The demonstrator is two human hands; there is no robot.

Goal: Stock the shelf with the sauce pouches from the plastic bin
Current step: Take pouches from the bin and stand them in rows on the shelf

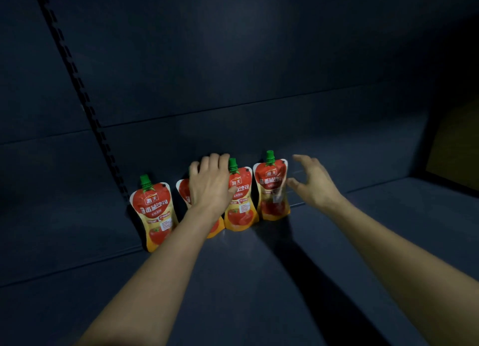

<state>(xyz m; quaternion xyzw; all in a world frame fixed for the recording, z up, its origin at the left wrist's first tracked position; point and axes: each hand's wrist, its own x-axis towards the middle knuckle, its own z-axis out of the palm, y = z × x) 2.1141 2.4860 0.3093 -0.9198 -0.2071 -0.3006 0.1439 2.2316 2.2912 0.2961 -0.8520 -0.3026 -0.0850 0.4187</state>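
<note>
Several red and yellow sauce pouches with green caps stand upright in a row at the back of the dark shelf [285, 281]. My left hand [210, 182] lies over the second sauce pouch [182, 190], fingers curled over its top, hiding its cap; the thumb touches the third pouch [241, 208]. The leftmost pouch [153, 210] stands apart, nearer to me. My right hand [313, 182] hovers just right of the rightmost pouch [272, 190], fingers spread and holding nothing. The plastic bin is out of view.
A slotted upright strip [77, 86] runs down the back panel just left of the pouches. The shelf extends to the right of the row, where a dim yellowish surface [453, 148] shows at the far edge.
</note>
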